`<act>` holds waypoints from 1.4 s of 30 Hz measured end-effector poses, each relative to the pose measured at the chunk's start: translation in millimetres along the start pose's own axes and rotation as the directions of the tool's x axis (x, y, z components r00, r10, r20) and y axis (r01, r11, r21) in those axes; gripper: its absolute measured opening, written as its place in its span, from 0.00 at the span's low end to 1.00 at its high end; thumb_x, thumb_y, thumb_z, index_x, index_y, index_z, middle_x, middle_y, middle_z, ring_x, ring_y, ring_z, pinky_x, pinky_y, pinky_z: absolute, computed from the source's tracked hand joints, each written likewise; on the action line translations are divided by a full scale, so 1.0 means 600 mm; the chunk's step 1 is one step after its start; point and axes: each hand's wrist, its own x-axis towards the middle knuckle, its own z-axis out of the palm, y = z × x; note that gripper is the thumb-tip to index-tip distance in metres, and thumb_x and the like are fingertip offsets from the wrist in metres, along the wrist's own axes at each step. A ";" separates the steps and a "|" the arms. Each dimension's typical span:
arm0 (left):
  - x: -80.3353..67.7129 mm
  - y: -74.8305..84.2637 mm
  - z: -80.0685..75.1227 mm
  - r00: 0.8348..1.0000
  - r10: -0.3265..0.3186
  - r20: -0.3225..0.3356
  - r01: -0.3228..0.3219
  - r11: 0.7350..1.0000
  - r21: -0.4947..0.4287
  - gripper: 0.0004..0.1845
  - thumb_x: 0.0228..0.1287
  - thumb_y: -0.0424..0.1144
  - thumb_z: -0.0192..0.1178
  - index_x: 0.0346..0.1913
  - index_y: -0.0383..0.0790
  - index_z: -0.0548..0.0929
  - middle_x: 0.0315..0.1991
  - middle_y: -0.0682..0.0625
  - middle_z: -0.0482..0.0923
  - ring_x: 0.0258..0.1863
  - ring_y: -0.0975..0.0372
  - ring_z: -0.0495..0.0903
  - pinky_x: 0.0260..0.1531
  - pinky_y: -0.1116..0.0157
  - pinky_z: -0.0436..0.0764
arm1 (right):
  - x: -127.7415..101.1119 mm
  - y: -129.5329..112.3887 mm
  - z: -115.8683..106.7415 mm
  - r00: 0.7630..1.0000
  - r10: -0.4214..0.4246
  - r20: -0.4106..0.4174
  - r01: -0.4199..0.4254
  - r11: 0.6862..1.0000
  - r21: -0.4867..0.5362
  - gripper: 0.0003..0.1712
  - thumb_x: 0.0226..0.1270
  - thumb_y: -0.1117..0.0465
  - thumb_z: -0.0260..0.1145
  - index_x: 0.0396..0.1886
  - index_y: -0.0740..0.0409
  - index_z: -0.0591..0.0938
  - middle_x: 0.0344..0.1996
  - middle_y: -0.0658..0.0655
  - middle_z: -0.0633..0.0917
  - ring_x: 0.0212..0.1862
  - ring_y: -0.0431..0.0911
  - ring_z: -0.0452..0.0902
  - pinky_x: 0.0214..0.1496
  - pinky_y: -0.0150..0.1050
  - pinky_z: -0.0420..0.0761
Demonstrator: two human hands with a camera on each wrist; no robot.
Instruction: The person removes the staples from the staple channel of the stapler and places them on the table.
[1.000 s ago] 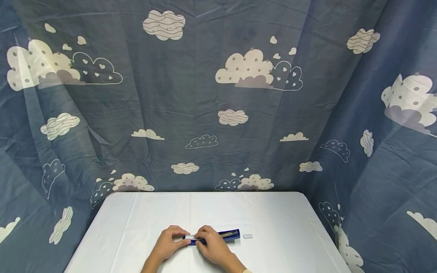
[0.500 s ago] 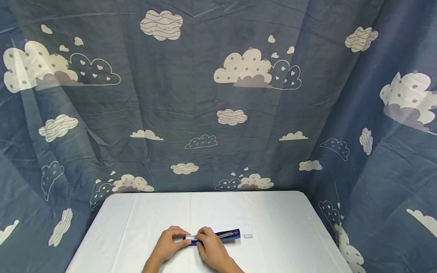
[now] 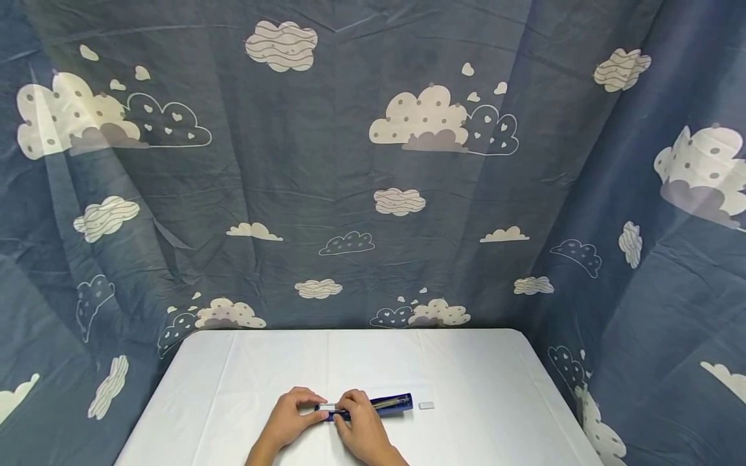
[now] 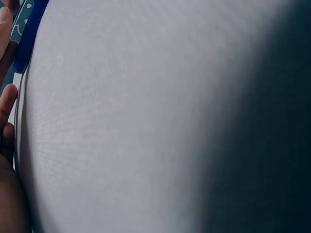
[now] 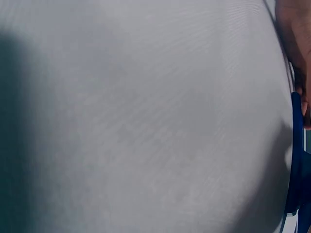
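Note:
A dark blue stapler (image 3: 399, 402) lies on the white table, its long channel uncovered at the right. My left hand (image 3: 285, 417) pinches its left end between thumb and forefinger. Around the middle, my right hand (image 3: 362, 428) grips it with thumb and fingertips, covering that stretch. Between both hands a silvery strip (image 3: 327, 407), apparently staples, shows in the channel. Only an edge of the blue stapler (image 4: 30, 36) appears in the left wrist view, beside fingers of the left hand (image 4: 7, 109). At the right border of the right wrist view is the stapler's side (image 5: 294, 160).
A small grey block (image 3: 426, 406), seemingly a row of staples, lies just beyond the stapler's right end. The white tabletop (image 3: 495, 388) has rounded far corners. Behind and beside it hangs a blue curtain (image 3: 326, 155) with cloud prints.
Both hands keep their hold on the stapler. The right hand's fingers shift only slightly along it; the whole view drifts a little with the head camera.

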 end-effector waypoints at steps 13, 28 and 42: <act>0.000 0.003 0.000 1.000 -0.014 0.005 0.014 1.000 0.015 0.14 0.52 0.58 0.77 0.41 0.62 0.92 0.41 0.66 0.84 0.49 0.68 0.80 0.58 0.58 0.80 | 0.008 -0.003 0.005 0.989 0.137 0.052 -0.143 0.982 0.120 0.05 0.64 0.59 0.75 0.39 0.51 0.88 0.44 0.45 0.83 0.50 0.38 0.76 0.58 0.39 0.81; -0.001 0.002 0.001 1.000 0.016 0.020 -0.016 1.000 -0.004 0.14 0.54 0.57 0.76 0.42 0.61 0.92 0.43 0.65 0.84 0.49 0.68 0.80 0.59 0.60 0.79 | 0.020 0.000 0.013 0.995 0.033 -0.093 -0.025 0.995 0.092 0.09 0.61 0.59 0.78 0.40 0.52 0.87 0.39 0.45 0.86 0.46 0.39 0.80 0.51 0.38 0.83; -0.002 0.001 -0.001 1.000 0.022 0.021 -0.022 1.000 0.002 0.13 0.55 0.56 0.76 0.42 0.60 0.92 0.43 0.65 0.84 0.50 0.68 0.80 0.58 0.60 0.79 | 0.023 0.000 0.001 0.999 -0.019 0.037 0.019 1.000 0.009 0.07 0.70 0.55 0.72 0.44 0.50 0.88 0.43 0.45 0.86 0.49 0.39 0.80 0.55 0.38 0.83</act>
